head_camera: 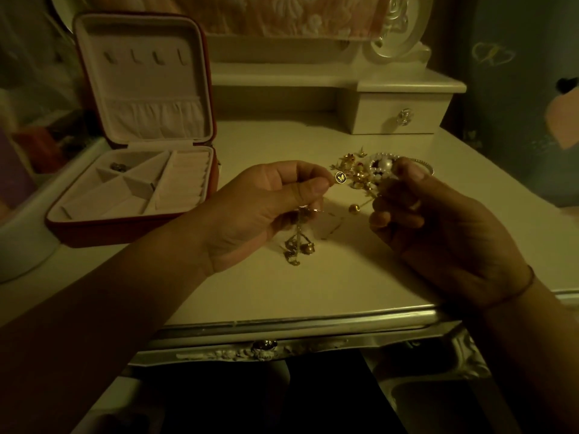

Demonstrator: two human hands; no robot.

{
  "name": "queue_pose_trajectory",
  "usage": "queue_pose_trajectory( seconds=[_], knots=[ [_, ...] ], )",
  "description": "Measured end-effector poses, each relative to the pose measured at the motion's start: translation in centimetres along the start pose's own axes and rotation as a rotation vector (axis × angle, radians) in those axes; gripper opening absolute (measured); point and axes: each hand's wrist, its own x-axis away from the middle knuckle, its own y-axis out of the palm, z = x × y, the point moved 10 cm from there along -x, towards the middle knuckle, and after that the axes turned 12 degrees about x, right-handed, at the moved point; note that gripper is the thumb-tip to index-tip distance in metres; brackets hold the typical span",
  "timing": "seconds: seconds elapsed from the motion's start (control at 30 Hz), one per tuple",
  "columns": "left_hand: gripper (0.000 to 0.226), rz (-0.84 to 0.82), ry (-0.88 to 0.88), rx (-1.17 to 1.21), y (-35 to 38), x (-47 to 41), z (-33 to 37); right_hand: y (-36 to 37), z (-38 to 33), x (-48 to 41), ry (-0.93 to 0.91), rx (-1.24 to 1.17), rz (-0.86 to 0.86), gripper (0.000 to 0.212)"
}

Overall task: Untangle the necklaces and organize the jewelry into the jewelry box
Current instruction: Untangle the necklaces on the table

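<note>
Two hands pull at tangled gold jewelry.
The left hand [266, 208] pinches a small round charm [340, 177]; the right hand [438, 223] grips the jewelry pile [363, 170], right of the open jewelry box [138, 183] on the white counter [313, 283].

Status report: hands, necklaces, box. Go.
Left hand pinching round pendant, chain tangle hanging below. Right hand gripping jewelry cluster. Jewelry box open, nearly empty; path unobstructed.

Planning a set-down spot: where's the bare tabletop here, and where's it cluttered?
Free: the dressing table front strip between both wrists, near its edge; also the back stretch between the open jewelry box and the small drawer unit. Crowded: the jewelry pile beyond the right hand, and the tangled chains hanging under the left hand.
</note>
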Motion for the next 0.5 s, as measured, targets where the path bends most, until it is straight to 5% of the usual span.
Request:
queue_pose_trajectory(
  seconds=[0.37, 0.5],
  knots=[
    [0.018, 0.03, 0.039, 0.096, -0.5, -0.1, 0.4, -1.5, -0.2, 1.1, 0.022, 0.034, 0.071, 0.023],
    [0.016, 0.036, 0.013, 0.1, -0.5, 0.0, 0.3, -3.1, -1.1, 1.7, 0.026, 0.343, 0.145, 0.025]
  ],
)
